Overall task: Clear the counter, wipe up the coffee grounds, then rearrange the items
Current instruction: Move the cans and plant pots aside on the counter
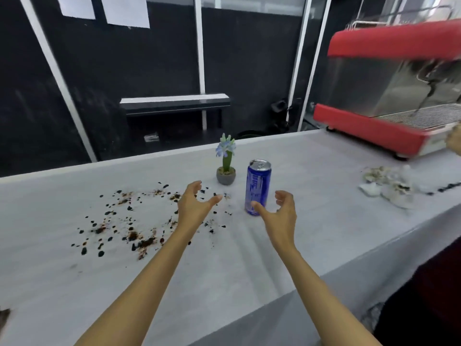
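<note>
A tall blue drink can (258,186) stands upright on the grey counter (311,221). A small potted plant with pale blue flowers (226,161) stands just behind and left of it. Dark coffee grounds (129,221) are scattered across the counter's left half. My right hand (279,211) is open beside the can, its thumb in front of the can's base and its fingers to the right; whether it touches the can is unclear. My left hand (194,203) hovers open over the edge of the grounds, left of the can and in front of the plant.
A red and steel espresso machine (389,96) fills the counter's far right. Crumpled, stained white paper (389,186) lies in front of it. Another person's hand (454,141) shows at the right edge. Behind the counter is a dark wall with a low bench.
</note>
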A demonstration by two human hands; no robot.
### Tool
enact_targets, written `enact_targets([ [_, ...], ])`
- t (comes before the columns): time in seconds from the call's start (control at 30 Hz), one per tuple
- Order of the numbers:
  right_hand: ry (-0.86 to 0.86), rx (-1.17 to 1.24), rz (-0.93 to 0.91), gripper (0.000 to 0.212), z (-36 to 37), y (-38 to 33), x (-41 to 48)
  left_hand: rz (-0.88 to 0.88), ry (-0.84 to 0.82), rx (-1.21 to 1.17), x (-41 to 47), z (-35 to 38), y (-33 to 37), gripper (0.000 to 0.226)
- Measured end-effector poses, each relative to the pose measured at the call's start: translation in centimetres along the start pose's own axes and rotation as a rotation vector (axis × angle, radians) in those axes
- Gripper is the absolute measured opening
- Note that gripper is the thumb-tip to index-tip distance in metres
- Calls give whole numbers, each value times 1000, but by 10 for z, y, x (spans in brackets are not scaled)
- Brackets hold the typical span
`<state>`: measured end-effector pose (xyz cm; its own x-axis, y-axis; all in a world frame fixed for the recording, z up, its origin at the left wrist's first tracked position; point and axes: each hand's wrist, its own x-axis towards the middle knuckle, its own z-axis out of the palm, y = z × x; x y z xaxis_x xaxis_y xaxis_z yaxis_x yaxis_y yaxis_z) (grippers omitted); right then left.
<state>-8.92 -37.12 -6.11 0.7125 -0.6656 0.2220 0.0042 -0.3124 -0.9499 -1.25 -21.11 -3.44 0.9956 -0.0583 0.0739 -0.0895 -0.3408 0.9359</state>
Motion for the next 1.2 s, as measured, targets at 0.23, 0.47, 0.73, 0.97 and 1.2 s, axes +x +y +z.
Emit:
enact_targets([
  [0.23, -154, 48, -18, 81, 5, 23, 50, -19, 61, 52, 64, 73, 3, 80],
  [0.47, -219, 1, -94, 70, 11, 39, 71, -29, 77, 108, 119, 111, -10, 90],
  [0.73, -233, -7, -128, 69, 14, 47, 87, 57, 131, 87, 131, 129, -18, 60],
  [0.97, -218, 30, -160, 66, 12, 37, 90, 66, 140, 6, 118, 108, -9, 64],
  [1.2, -305, 109, -277, 56, 41, -27, 71, 40, 244, -18, 67, 4, -1, 66],
])
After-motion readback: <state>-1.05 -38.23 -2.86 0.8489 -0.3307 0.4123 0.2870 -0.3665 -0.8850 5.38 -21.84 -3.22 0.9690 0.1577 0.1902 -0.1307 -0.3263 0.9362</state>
